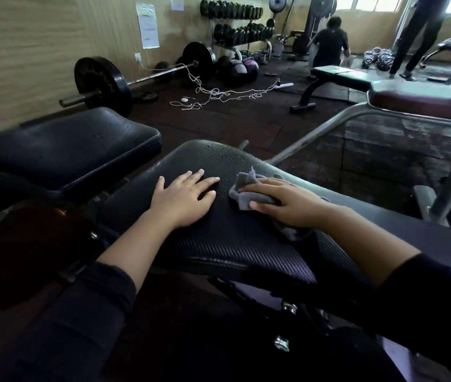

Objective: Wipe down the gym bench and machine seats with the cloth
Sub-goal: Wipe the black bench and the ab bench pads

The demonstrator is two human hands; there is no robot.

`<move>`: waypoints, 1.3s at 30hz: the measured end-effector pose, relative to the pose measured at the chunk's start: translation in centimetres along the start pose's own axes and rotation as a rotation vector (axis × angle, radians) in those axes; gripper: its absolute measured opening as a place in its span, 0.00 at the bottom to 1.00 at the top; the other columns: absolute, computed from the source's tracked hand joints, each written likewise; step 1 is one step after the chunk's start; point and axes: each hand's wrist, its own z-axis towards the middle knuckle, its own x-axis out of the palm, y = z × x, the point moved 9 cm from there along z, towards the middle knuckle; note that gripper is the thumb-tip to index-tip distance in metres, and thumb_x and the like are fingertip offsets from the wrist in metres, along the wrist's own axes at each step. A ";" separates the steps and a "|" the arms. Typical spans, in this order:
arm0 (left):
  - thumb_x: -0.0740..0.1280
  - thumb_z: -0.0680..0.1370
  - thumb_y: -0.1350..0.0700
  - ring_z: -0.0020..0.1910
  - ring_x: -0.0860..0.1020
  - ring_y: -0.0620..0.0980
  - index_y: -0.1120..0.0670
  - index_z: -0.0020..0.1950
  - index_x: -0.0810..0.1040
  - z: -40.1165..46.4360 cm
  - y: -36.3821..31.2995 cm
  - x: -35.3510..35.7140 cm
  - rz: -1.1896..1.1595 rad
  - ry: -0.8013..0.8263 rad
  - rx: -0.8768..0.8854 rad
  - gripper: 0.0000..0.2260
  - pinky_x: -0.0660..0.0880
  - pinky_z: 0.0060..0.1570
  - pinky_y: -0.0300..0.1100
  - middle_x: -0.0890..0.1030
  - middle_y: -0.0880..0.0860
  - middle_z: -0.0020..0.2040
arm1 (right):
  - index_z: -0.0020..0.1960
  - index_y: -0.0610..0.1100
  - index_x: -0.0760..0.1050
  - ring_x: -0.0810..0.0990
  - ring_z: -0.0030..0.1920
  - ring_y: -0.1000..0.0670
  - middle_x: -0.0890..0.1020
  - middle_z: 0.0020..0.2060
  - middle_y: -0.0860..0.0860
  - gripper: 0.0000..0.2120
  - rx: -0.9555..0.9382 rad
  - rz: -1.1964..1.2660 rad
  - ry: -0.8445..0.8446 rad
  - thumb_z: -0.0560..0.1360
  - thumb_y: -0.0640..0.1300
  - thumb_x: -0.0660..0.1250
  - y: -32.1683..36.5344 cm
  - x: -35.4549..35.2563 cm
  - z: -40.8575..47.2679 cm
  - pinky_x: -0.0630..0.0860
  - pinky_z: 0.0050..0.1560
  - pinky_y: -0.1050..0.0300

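Note:
A black textured bench pad [213, 161] lies in front of me, with water droplets on its far end. My left hand [184, 198] rests flat on the pad, fingers spread. To its right, my right hand [287, 204] presses a grey cloth [242, 188] onto the pad with its fingers straight over the cloth. The cloth sticks out to the left of the fingers and under the palm. A second black pad [67, 150], also spotted with droplets, sits to the left and slightly higher.
A loaded barbell [141, 78] and tangled cord [218, 93] lie on the floor ahead. A dumbbell rack [235, 23] stands at the back wall. A flat bench [340, 75] and a maroon-padded bench [422, 97] with a metal frame stand right. Two people are at the far right.

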 end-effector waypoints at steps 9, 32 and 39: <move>0.44 0.81 0.38 0.78 0.43 0.44 0.34 0.77 0.48 1.7 0.7 0.1 0.043 -0.057 -0.013 0.23 0.38 0.75 0.57 0.45 0.43 0.79 | 0.71 0.72 0.51 0.48 0.76 0.55 0.50 0.76 0.64 0.24 0.110 -0.045 0.047 0.76 0.69 0.45 -0.8 1.5 -1.2 0.53 0.74 0.43; 0.44 0.83 0.42 0.78 0.42 0.43 0.46 0.80 0.46 2.4 1.2 0.4 0.016 -0.088 -0.033 0.25 0.39 0.76 0.53 0.45 0.42 0.79 | 0.72 0.59 0.63 0.56 0.75 0.51 0.62 0.74 0.57 0.20 0.171 -0.111 -0.055 0.81 0.55 0.54 -1.3 0.7 1.7 0.54 0.73 0.53; 0.43 0.83 0.42 0.78 0.43 0.42 0.45 0.80 0.46 2.3 1.4 0.3 -0.001 -0.099 -0.026 0.25 0.39 0.76 0.51 0.45 0.42 0.79 | 0.72 0.61 0.61 0.60 0.73 0.47 0.61 0.74 0.58 0.20 0.285 -0.002 -0.019 0.81 0.57 0.53 -5.2 0.4 9.0 0.57 0.71 0.49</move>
